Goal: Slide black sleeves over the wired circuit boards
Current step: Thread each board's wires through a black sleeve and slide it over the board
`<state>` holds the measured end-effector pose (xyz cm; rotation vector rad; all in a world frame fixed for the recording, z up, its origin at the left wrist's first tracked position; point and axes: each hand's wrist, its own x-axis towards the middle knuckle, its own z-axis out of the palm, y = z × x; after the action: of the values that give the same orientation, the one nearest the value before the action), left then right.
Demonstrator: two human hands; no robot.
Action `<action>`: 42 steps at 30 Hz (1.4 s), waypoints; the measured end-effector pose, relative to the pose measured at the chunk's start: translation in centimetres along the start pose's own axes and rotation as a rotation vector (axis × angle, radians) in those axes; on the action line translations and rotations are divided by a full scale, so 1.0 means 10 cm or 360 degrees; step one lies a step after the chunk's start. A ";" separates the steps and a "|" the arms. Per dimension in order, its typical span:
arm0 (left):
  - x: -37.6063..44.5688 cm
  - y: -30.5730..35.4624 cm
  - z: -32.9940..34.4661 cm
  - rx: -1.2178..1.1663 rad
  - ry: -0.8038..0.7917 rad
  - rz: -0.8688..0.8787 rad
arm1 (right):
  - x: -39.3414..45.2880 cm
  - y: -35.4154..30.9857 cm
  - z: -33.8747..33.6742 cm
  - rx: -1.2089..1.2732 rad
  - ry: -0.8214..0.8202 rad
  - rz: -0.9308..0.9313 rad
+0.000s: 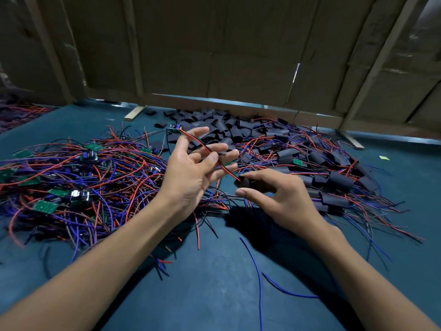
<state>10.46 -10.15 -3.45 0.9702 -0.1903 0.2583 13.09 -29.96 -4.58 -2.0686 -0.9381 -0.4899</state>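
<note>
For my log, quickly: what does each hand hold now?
Left hand: pinches thin red-and-black paired wire.
Right hand: holds short black tubular sleeve.

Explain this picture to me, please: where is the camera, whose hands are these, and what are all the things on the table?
The camera sits on a person's head and looks down at their two bare hands. The left hand pinches a red-and-black wire pair that leads up to a small circuit board. The right hand holds a black sleeve at the wire's lower end. On the blue-green table lie bare wired boards at left, loose sleeves at the back, and already sleeved boards at right.
</note>
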 end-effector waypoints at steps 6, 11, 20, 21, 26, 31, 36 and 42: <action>-0.07 -0.04 0.05 0.0156 -0.0123 0.0039 | -0.01 -0.08 0.09 0.0113 0.0094 0.0036; -0.09 -0.09 0.08 0.0554 -0.0299 -0.0254 | 0.00 -0.07 0.13 0.0191 0.0177 0.0145; 0.05 0.16 -0.06 0.0009 0.0352 -0.0485 | 0.04 0.05 -0.08 0.0330 0.0100 0.0358; 0.07 0.18 -0.07 0.0030 0.0403 -0.0405 | 0.04 0.06 -0.08 0.0335 0.0096 0.0360; 0.04 0.11 -0.05 0.0329 0.0200 -0.0249 | 0.02 0.00 -0.04 0.0135 0.0126 0.0135; -0.08 -0.04 0.03 0.0578 -0.0071 -0.0170 | 0.02 0.00 -0.04 -0.0187 0.0167 -0.0190; -0.09 -0.02 0.04 0.0511 -0.0097 -0.0175 | 0.03 0.03 -0.03 -0.0228 0.0292 -0.0341; -0.10 -0.01 0.06 0.0569 -0.0028 -0.0152 | 0.01 0.02 -0.02 -0.0264 0.0337 -0.0375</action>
<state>9.46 -10.88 -3.46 1.3328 -0.1148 0.1992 13.34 -30.10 -4.51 -2.0113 -1.0470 -0.9206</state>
